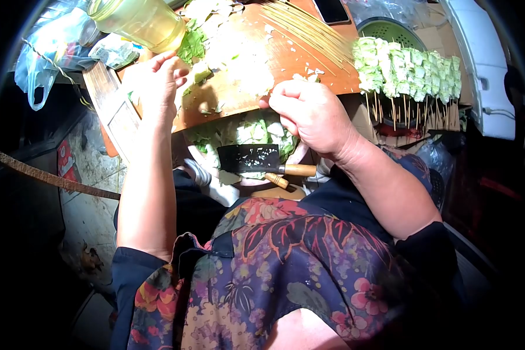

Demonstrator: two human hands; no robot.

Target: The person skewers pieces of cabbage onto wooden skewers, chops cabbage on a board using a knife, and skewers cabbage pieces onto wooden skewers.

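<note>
My left hand (160,81) is over the left part of the wooden board (239,102), fingers loosely curled and apart, with nothing visible in them. Just past its fingertips lie a yellow-green vegetable piece (202,73) and a green leaf (193,44). My right hand (315,114) is at the board's front edge, thumb and fingers pinched together; whatever they hold is hidden. Beyond it lies a spread of bamboo skewers (312,35). To its right, skewered cabbage pieces (411,70) stand in a dense row, sticks pointing toward me.
Below the board, a cleaver (248,158) with bits on its blade lies across a basin of cabbage leaves (251,131), beside another wooden handle (279,181). A yellowish jar (140,23) stands at back left, a phone (332,10) at the back, a green colander (391,30) behind the skewered cabbage.
</note>
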